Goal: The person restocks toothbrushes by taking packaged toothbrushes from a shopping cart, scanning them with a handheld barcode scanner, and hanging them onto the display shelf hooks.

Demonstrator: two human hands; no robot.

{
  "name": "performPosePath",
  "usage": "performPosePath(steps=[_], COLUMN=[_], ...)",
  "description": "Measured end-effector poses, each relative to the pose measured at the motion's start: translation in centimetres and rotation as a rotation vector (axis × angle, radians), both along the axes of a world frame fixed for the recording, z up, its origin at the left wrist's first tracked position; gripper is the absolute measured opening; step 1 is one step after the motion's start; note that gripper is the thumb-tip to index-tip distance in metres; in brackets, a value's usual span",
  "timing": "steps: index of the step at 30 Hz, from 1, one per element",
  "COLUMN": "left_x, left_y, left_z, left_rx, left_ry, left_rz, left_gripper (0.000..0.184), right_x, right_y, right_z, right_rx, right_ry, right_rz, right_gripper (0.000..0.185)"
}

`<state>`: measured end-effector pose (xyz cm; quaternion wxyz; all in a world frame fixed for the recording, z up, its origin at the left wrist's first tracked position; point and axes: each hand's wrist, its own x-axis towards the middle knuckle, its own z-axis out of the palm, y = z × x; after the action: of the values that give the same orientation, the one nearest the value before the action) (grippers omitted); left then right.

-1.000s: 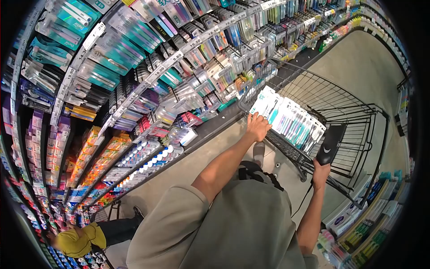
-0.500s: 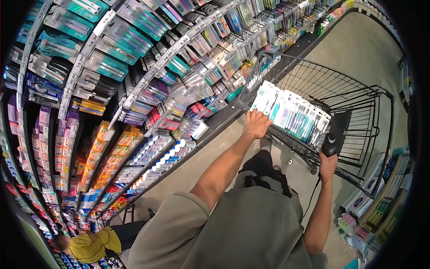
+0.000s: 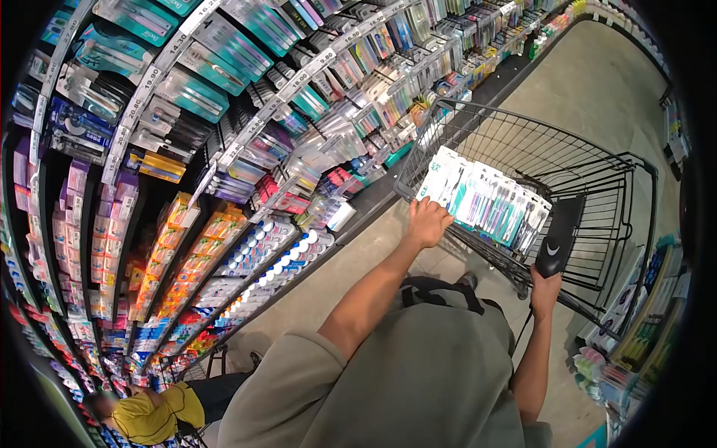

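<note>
A black wire shopping cart (image 3: pixel 515 119) stands ahead of me. Across its near end lies a row of carded toothbrush packs (image 3: pixel 485 196), mostly white, teal and purple. My left hand (image 3: pixel 429 223) is closed over the cart's near rim, its fingertips against the leftmost packs. Beside the right end of the row, my right hand (image 3: pixel 546 290) is wrapped around the lower end of a black handheld device (image 3: pixel 556 250) with a pale crescent mark. A thin dark cord hangs below that hand. Whether this hand also grips the cart rail is unclear.
Shelves (image 3: pixel 258 123) of hanging oral-care packs with price strips line the left. Below are boxed goods (image 3: pixel 168 246) and white-capped bottles (image 3: pixel 299 246). A person in a yellow top (image 3: pixel 160 411) is at lower left. More goods (image 3: pixel 650 321) stand at right. The floor (image 3: pixel 590 82) continues ahead.
My view has shifted slightly relative to the shelves, and my feet have moved under me. My left hand sits a little lower in view. Both hands keep their places at the cart.
</note>
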<state>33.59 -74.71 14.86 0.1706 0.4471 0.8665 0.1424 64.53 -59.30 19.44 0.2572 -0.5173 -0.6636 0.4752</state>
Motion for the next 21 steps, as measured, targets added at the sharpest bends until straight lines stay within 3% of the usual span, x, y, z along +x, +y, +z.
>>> performPosePath(steps=[6, 14, 21], left_x=[-1.2, -5.8, -6.8], left_y=[-3.1, -8.7, -11.3], left_z=[-0.6, -1.8, -2.2], left_rx=[0.040, 0.160, 0.124], left_ry=[-0.071, 0.018, -0.016], left_rz=[-0.043, -0.052, -0.125], left_gripper=[0.036, 0.028, 0.024], right_x=[0.5, 0.3, -0.4], right_y=[-2.5, -6.0, -9.1], right_z=[-2.0, -3.1, -3.8], right_rx=[0.020, 0.046, 0.087], right_ry=[0.037, 0.055, 0.078], right_rz=[-0.041, -0.117, -0.242], right_gripper=[0.024, 0.029, 0.028])
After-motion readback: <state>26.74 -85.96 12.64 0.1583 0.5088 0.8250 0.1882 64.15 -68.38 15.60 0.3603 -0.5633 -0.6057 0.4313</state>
